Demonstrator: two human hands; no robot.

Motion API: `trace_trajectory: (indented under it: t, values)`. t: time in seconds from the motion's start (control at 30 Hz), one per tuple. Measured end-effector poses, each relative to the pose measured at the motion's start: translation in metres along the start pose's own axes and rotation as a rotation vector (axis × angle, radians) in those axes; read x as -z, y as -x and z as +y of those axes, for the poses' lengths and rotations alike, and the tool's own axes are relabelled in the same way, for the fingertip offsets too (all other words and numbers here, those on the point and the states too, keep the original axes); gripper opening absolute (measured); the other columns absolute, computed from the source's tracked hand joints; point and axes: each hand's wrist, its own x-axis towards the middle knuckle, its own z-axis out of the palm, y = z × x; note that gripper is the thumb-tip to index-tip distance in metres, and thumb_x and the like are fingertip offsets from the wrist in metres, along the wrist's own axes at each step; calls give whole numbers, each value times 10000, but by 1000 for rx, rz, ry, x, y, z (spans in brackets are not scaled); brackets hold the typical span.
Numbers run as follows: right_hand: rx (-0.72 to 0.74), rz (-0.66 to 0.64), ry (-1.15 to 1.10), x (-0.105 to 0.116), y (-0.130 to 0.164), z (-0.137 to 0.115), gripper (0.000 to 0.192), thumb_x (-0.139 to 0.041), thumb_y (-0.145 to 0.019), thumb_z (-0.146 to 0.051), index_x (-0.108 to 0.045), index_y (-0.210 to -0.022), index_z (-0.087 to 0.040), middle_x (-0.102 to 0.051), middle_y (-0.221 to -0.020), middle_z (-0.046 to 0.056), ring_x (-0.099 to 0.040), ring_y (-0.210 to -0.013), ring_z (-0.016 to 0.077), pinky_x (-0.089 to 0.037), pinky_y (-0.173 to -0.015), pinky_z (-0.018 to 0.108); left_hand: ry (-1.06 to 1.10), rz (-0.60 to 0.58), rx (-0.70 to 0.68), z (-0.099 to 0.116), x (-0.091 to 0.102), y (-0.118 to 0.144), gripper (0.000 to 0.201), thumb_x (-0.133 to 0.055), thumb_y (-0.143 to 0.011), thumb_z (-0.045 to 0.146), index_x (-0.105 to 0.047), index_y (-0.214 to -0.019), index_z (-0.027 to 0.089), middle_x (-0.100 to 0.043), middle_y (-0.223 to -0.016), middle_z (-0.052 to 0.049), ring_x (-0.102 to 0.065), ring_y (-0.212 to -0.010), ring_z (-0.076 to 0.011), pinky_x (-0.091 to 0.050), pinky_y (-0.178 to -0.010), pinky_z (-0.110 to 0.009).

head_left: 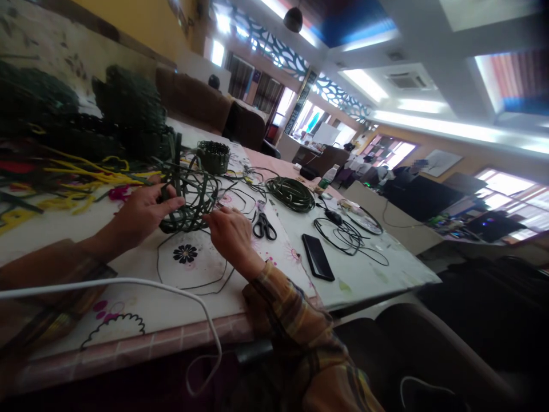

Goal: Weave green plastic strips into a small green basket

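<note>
No text, label, brand or number can be read anywhere. The dark vertical sign (300,100) by the far windows, well beyond the fingers, is too blurred, and the phone (318,257) just right of the fingers shows a blank screen.

A long room runs away under a white coffered ceiling (429,40) with bright strip lights (364,83) and patterned cut-out panels (274,46). Yellow walls (128,17) close the left side. Brown sofas (197,103) stand along the far side, daylight pours through the windows (506,186), and a desk (463,226) sits at the right.
</note>
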Motion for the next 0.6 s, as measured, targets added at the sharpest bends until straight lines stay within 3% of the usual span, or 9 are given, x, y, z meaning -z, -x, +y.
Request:
trace_trajectory:
  t: [0.07, 0.27, 0.33, 0.4, 0.53, 0.6]
  values:
    - [32, 1, -92, -1, -1, -1, 385, -577, -983, -388, -563, -654, -187, -598, -777, 23, -515, -792, 143, -348, -727, 274, 12, -7, 2, 0, 0, 0, 314, -618, -782, 490, -538, -698, 198, -470, -727, 25, -435, -696, -154, -346, -674, -307]
    - [-139, -140, -952, -20, -6, 9, 449, -646, -829, -568, -443, -648, -210, -384, -600, -79, -352, -586, 84, -296, -575, 232, 108, -29, 59, -3, 1, -2, 296, -658, -748, 460, -538, -692, 194, -479, -739, 21, -438, -696, -147, -359, -654, -290]
    - [-140, -152, -1037, -19, -6, 10, 437, -649, -806, -561, -427, -657, -215, -392, -614, -79, -357, -591, 82, -314, -587, 228, 187, -44, 92, -5, 1, -2, 298, -683, -727, 448, -539, -692, 190, -485, -731, 24, -445, -691, -139, -368, -649, -282]
    - [-89, -139, -931, -13, -4, 8, 397, -614, -841, -503, -404, -659, -220, -381, -616, -74, -355, -594, 85, -309, -593, 227, 260, -49, 136, -5, 3, -4, 300, -712, -693, 430, -535, -693, 188, -492, -704, 29, -446, -668, -131, -372, -630, -275]
    - [223, -115, -339, 2, -1, 3, 305, -530, -930, -306, -425, -662, -204, -478, -673, -35, -414, -652, 95, -270, -624, 242, 402, -51, 258, -4, 6, -7, 296, -754, -641, 373, -533, -703, 185, -515, -658, 31, -464, -606, -118, -379, -569, -261]
    - [291, -107, -139, 3, 0, 3, 270, -502, -973, -283, -494, -716, -198, -558, -716, -24, -465, -668, 92, -271, -632, 243, 451, -45, 288, -6, 8, -10, 296, -774, -629, 351, -548, -706, 176, -523, -648, 28, -473, -582, -113, -382, -546, -255]
